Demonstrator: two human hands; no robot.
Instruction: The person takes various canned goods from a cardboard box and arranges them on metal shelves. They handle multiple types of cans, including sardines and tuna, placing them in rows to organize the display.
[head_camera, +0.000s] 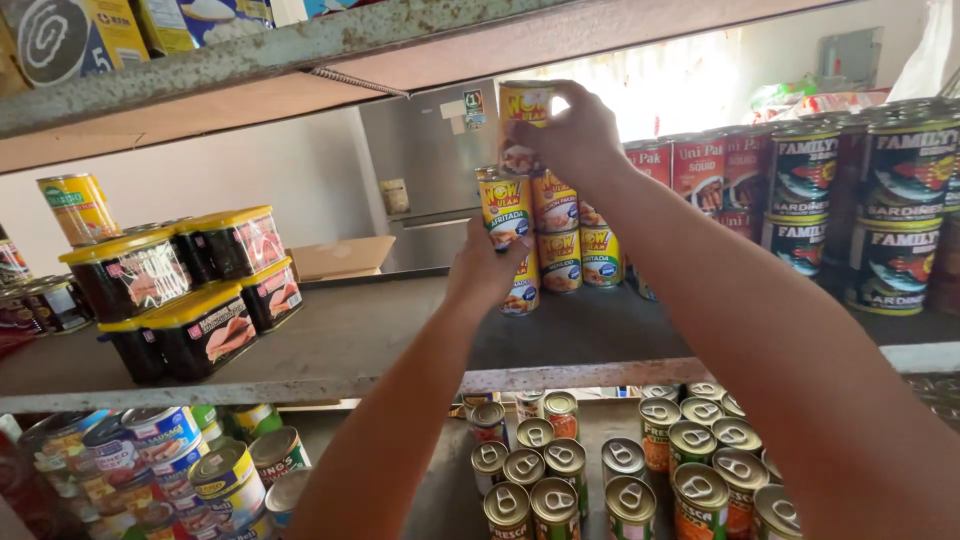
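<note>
A grey metal shelf in a small store is seen from below eye level, with two bare arms raised toward a stack of yellow-and-red food cans.

The right hand is closed around a yellow can held at the very top of the stack, fingers curled over its upper rim and side. Directly beneath that can, a second yellow can is steadied by the left hand, whose fingers are wrapped around the lower cans of the same column; exactly how tight that grip is cannot be told, as the palm is turned away. Just to the right of the left hand, further matching yellow cans are stacked in two tiers.

Beyond the right forearm, red squid cans and dark sardine cans are stacked along the shelf. Well to the left of both hands, black rectangular meat tins with yellow lids are piled up, with a single yellow can on top behind them. Below the arms, on the lower shelf, upright cans with pull-tab lids are packed closely together.
</note>
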